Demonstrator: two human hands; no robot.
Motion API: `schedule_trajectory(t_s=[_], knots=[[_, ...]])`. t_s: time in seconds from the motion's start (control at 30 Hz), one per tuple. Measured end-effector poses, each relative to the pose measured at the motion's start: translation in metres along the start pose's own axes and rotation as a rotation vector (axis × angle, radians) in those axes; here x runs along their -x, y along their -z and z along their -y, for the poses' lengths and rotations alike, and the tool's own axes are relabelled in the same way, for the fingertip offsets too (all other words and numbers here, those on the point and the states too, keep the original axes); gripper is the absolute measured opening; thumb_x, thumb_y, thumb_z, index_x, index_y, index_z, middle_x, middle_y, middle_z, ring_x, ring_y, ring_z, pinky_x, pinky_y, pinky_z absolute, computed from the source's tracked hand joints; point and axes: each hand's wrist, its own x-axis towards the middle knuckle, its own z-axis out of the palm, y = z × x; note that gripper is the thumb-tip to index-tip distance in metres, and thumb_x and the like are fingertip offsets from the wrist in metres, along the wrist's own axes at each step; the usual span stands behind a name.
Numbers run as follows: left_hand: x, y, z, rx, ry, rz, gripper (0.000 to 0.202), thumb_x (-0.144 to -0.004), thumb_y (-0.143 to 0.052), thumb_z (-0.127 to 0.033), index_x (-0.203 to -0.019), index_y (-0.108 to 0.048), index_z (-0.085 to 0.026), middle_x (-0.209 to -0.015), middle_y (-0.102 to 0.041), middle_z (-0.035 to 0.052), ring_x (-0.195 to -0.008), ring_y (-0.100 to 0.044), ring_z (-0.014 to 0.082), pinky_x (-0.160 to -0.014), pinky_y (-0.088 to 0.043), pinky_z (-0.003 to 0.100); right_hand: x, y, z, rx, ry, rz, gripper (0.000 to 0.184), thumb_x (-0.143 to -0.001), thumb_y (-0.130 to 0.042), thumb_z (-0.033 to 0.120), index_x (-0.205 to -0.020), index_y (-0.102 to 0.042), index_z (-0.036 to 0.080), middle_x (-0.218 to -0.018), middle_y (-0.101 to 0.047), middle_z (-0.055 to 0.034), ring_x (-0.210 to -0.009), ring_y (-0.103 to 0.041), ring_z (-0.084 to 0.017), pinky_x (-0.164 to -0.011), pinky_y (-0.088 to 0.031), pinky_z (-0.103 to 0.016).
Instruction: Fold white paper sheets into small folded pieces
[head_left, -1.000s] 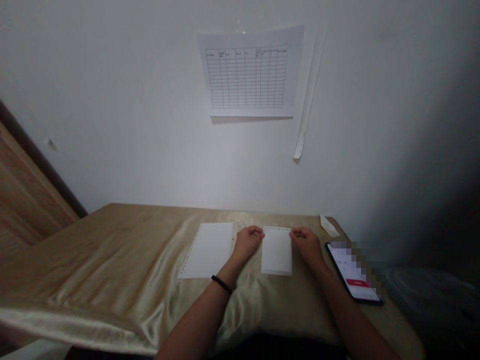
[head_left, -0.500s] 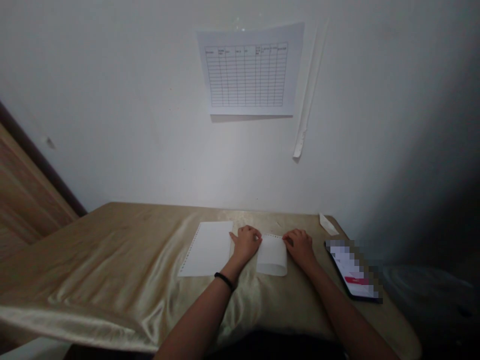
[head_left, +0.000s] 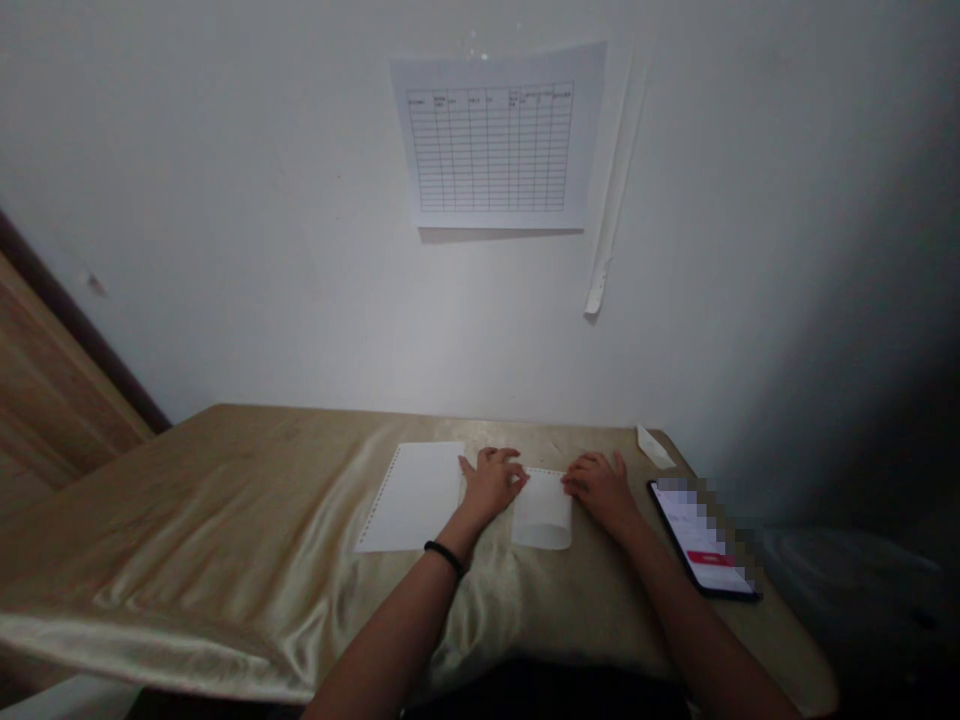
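A small white sheet with a perforated top edge (head_left: 542,508) lies folded over on the gold satin cloth (head_left: 225,520), its near end curled into a fold. My left hand (head_left: 491,482) pinches its top left corner, the other fingers spread. On the other side, my right hand (head_left: 596,485) pinches the top right corner the same way. A flat white sheet with punched holes along its left edge (head_left: 416,496) lies just left of my left hand.
A phone with a lit screen (head_left: 701,540) lies at the table's right edge. A small paper scrap (head_left: 654,447) sits at the far right corner. A ruled table sheet (head_left: 495,140) hangs on the white wall. A wooden panel (head_left: 52,390) stands at left.
Both hands have drawn the sheet's top edge toward me, so the sheet is folded over and looks shorter. The fingers have loosened and spread a little.
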Motion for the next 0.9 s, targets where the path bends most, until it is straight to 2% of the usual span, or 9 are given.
schedule_trajectory(t_s=[0.1, 0.37, 0.7, 0.9], knots=[[-0.001, 0.001, 0.006, -0.005, -0.009, 0.040, 0.015, -0.087, -0.068, -0.044, -0.101, -0.074, -0.043, -0.146, -0.052, -0.0060, -0.140, -0.032, 0.0374, -0.103, -0.007, 0.086, 0.001, 0.006, 0.000, 0.016, 0.034, 0.039, 0.022, -0.092, -0.055, 0.024, -0.098, -0.075, 0.032, -0.115, -0.073, -0.0018, -0.129, -0.048, -0.028, -0.114, -0.002, -0.069], [-0.002, 0.002, 0.009, -0.026, -0.011, 0.081, 0.020, -0.087, -0.067, -0.047, -0.107, -0.071, -0.047, -0.150, -0.049, -0.0083, -0.143, -0.028, 0.0389, -0.102, -0.004, 0.087, 0.004, 0.012, -0.006, -0.016, 0.054, 0.142, 0.025, -0.088, -0.062, 0.031, -0.111, -0.072, 0.033, -0.125, -0.068, -0.0031, -0.135, -0.043, -0.030, -0.113, 0.000, -0.072], [-0.001, 0.004, 0.006, -0.011, 0.010, 0.088, 0.019, -0.088, -0.067, -0.045, -0.106, -0.073, -0.045, -0.150, -0.049, -0.0063, -0.144, -0.027, 0.0380, -0.105, -0.003, 0.084, 0.014, 0.017, -0.006, -0.064, 0.026, 0.234, 0.043, -0.082, -0.069, 0.039, -0.125, -0.067, 0.032, -0.140, -0.058, -0.0079, -0.139, -0.038, -0.033, -0.114, -0.004, -0.072], [-0.002, 0.005, 0.005, -0.027, 0.021, 0.103, 0.020, -0.089, -0.066, -0.045, -0.108, -0.072, -0.046, -0.151, -0.049, -0.0067, -0.145, -0.027, 0.0374, -0.105, -0.004, 0.084, 0.016, 0.017, -0.006, -0.085, 0.023, 0.277, 0.063, -0.074, -0.076, 0.047, -0.133, -0.061, 0.031, -0.145, -0.052, -0.0107, -0.140, -0.037, -0.036, -0.115, -0.005, -0.071]])
